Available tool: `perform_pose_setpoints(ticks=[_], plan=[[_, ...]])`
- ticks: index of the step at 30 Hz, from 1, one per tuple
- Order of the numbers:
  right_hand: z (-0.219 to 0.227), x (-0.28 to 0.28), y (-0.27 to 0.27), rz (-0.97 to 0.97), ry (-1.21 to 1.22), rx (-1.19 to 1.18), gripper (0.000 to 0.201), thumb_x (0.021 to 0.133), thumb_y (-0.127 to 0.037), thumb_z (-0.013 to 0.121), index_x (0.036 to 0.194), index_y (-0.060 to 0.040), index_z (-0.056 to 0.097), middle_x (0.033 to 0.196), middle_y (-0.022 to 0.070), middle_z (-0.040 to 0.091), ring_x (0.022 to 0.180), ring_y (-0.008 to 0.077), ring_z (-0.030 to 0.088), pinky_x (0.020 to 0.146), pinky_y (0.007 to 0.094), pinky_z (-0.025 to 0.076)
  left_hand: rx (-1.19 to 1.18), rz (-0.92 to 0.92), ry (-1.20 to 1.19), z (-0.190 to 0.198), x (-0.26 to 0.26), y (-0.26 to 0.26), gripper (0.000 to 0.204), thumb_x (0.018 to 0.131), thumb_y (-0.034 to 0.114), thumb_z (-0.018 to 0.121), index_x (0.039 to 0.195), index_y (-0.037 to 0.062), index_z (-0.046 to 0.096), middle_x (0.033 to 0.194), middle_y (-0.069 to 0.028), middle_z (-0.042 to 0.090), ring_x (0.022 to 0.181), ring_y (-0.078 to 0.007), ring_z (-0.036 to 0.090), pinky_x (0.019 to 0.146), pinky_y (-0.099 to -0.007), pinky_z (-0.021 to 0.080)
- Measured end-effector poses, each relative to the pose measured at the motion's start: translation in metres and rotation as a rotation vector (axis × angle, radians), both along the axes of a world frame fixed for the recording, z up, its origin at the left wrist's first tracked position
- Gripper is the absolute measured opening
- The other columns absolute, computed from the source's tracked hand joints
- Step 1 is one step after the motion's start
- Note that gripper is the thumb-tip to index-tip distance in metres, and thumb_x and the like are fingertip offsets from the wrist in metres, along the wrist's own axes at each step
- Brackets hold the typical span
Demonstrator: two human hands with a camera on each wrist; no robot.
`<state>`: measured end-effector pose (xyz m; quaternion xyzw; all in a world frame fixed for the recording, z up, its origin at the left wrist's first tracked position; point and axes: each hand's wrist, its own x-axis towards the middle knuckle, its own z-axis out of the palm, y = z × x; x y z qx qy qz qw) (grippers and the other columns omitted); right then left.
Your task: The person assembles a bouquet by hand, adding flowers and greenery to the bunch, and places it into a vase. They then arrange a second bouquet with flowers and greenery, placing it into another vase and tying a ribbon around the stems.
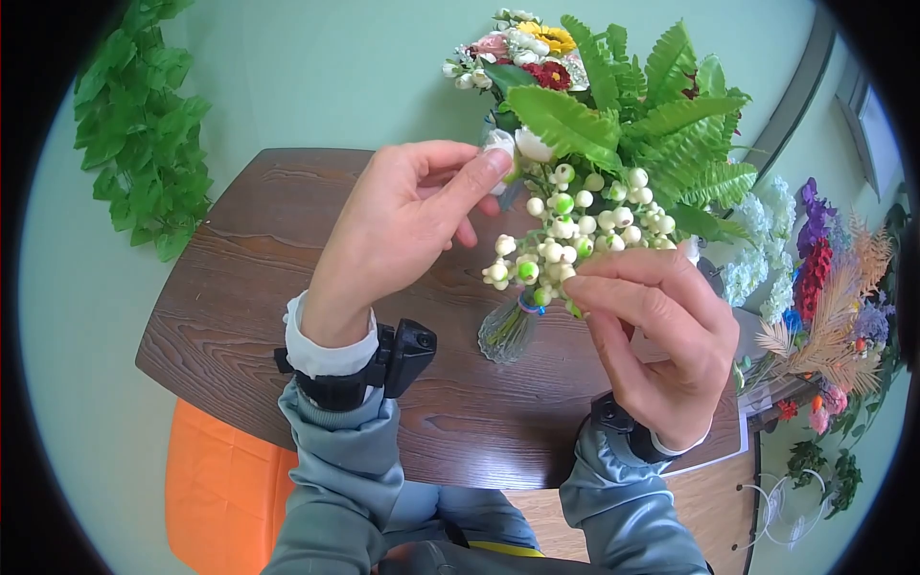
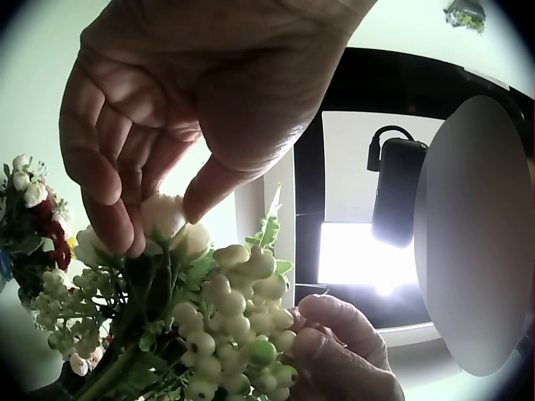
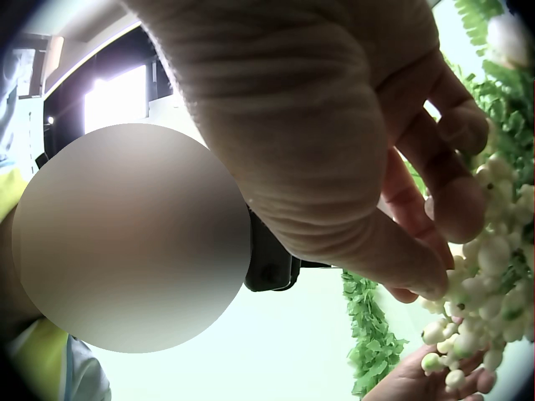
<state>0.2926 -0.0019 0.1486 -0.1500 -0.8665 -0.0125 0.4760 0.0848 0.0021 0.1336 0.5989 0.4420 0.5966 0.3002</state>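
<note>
My left hand (image 1: 388, 216) pinches a white flower (image 2: 163, 215) between thumb and fingers, at the upper left of the arrangement. My right hand (image 1: 671, 331) is at the lower right of the cream and green berry spray (image 1: 556, 251), thumb and forefinger curled at its edge berries. Below the berries stands a clear ribbed glass vase (image 1: 506, 337) with green stems inside and a blue and pink tie at its neck. Large green fern leaves (image 1: 685, 120) spread above the berries, and another white bloom (image 1: 533, 145) sits beside the left fingertips.
The dark wooden table (image 1: 240, 287) bears the vase. Behind the arrangement is a mixed bouquet (image 1: 522, 57) with yellow, red and pink blooms. Colourful flowers (image 1: 824, 297) crowd the right side. An orange chair (image 1: 225, 479) is at the lower left, and leafy vines (image 1: 139, 134) hang on the wall.
</note>
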Motion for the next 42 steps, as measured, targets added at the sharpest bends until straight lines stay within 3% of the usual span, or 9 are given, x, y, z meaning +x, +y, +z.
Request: perform_pose_setpoints(ticks=[17,20,22,29,36,40,42], plan=[[0.001,0.000,0.001,-0.008,-0.007,0.016,0.028,0.061,0.014,0.066,0.084,-0.0025,0.068,0.084,0.0091,0.064,0.071,0.0175,0.061,0.059,0.0247,0.047,0.042,-0.028,-0.037,0.001,0.000,-0.004,0.032,0.090,0.026,0.058,0.106,-0.0023,0.061,0.082,-0.0066,0.066,0.059,-0.0068,0.057,0.048,-0.0180,0.040],[0.003,-0.001,0.001,-0.012,0.007,0.066,0.025,0.063,0.008,0.069,0.084,-0.0054,0.068,0.079,0.0060,0.063,0.064,0.0186,0.062,0.052,0.0280,0.050,0.070,0.058,-0.022,0.006,0.004,-0.014,0.028,0.089,0.023,0.060,0.104,-0.0013,0.060,0.082,-0.0054,0.065,0.059,-0.0054,0.055,0.048,-0.0174,0.039],[0.003,0.000,-0.002,-0.022,0.013,-0.006,0.024,0.064,0.008,0.068,0.084,-0.0052,0.068,0.079,0.0061,0.063,0.064,0.0189,0.062,0.052,0.0282,0.050,0.201,0.219,-0.050,0.009,0.009,-0.022,0.022,0.088,0.017,0.061,0.102,0.0004,0.060,0.077,-0.0008,0.061,0.058,-0.0029,0.050,0.048,-0.0157,0.036],[0.003,0.000,-0.002,-0.009,0.017,-0.018,0.023,0.065,0.008,0.068,0.084,-0.0045,0.068,0.079,0.0064,0.063,0.064,0.0193,0.063,0.053,0.0286,0.050,0.197,0.128,0.103,0.014,0.017,-0.046,0.016,0.079,0.006,0.070,0.093,0.0025,0.065,0.066,0.0065,0.052,0.055,0.0027,0.041,0.047,-0.0136,0.030],[0.003,-0.001,-0.004,-0.008,-0.008,-0.032,0.024,0.065,0.008,0.069,0.085,-0.0050,0.068,0.080,0.0065,0.063,0.065,0.0188,0.063,0.054,0.0282,0.050,0.174,0.158,0.267,0.009,0.026,-0.035,0.018,0.079,0.009,0.071,0.095,0.0025,0.065,0.064,0.0061,0.051,0.053,0.0024,0.041,0.044,-0.0142,0.029],[0.005,-0.001,-0.005,-0.022,-0.018,-0.038,0.025,0.065,0.009,0.069,0.086,-0.0052,0.068,0.080,0.0063,0.063,0.065,0.0185,0.063,0.054,0.0281,0.050,0.161,0.139,0.258,0.010,0.026,-0.036,0.016,0.081,0.009,0.069,0.095,0.0021,0.064,0.064,0.0062,0.051,0.053,0.0024,0.042,0.044,-0.0142,0.029],[0.005,-0.001,-0.006,-0.023,-0.017,-0.036,0.026,0.065,0.009,0.069,0.086,-0.0051,0.068,0.080,0.0063,0.063,0.065,0.0184,0.063,0.054,0.0280,0.050,0.197,0.121,0.145,0.009,0.026,-0.033,0.016,0.083,0.009,0.067,0.097,0.0016,0.064,0.064,0.0061,0.051,0.053,0.0026,0.041,0.044,-0.0144,0.030]])
